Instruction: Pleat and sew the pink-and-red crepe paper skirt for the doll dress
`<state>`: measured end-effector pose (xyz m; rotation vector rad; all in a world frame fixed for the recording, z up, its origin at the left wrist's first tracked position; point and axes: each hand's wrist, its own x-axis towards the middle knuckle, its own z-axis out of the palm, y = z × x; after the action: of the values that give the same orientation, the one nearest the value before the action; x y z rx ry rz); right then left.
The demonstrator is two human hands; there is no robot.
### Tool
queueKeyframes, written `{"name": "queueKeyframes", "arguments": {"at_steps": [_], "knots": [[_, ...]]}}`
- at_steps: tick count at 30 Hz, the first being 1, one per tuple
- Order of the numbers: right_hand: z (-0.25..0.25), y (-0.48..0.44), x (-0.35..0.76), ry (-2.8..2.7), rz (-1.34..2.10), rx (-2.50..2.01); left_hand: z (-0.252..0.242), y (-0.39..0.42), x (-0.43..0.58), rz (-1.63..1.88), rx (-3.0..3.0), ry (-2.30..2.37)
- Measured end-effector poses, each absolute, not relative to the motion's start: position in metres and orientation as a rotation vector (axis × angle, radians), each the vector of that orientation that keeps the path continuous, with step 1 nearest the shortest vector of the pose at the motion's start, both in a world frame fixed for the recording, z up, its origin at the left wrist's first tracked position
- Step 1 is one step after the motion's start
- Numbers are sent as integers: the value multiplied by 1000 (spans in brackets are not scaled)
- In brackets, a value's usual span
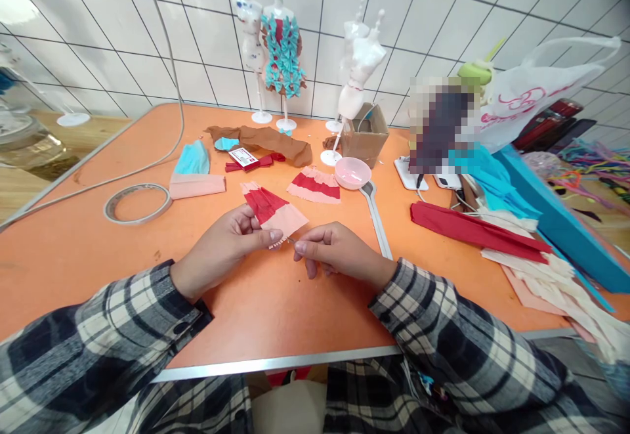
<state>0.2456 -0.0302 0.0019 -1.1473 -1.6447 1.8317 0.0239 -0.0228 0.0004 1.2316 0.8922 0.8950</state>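
Your left hand [224, 243] is closed on the pleated paper piece [273, 211], thumb on top and fingers beneath. It grips the red-and-pink fan at its near edge, just above the orange bench [73, 243], at 12 o'clock from your wrists. Your right hand [335, 250] has its fingertips pinched together on a thin sliver [290, 240] that meets the pink edge. It is too small to tell whether it is a pin, a needle or a thread end.

This looks like fine work on the pleats' edge, so grip matters more than force. Crepe of this kind probably tears and flattens easily, so pinch with the pads rather than the nails. Set your left thumb right beside the spot where the sliver enters, so the folds cannot spread. Rest both wrists on the bench to steady the point. Work the sliver along the edge towards 9 o'clock, not upward, so the paper takes no lifting pull.

A finished-looking pleated piece [315, 186] lies at 1 o'clock from the one you hold, and you can check your fold spacing against it. The pink bowl [352, 173] sits just beyond it, the tape ring [136, 203] is at 10 o'clock, and the red sheets [472, 230] are well apart at 3 o'clock.
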Motion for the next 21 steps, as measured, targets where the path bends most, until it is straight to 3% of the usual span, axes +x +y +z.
{"name": "queueKeyframes", "arguments": {"at_steps": [21], "knots": [[1, -29, 246, -1640, 1834, -1133, -1, -22, 23, 869, 1212, 907]]}}
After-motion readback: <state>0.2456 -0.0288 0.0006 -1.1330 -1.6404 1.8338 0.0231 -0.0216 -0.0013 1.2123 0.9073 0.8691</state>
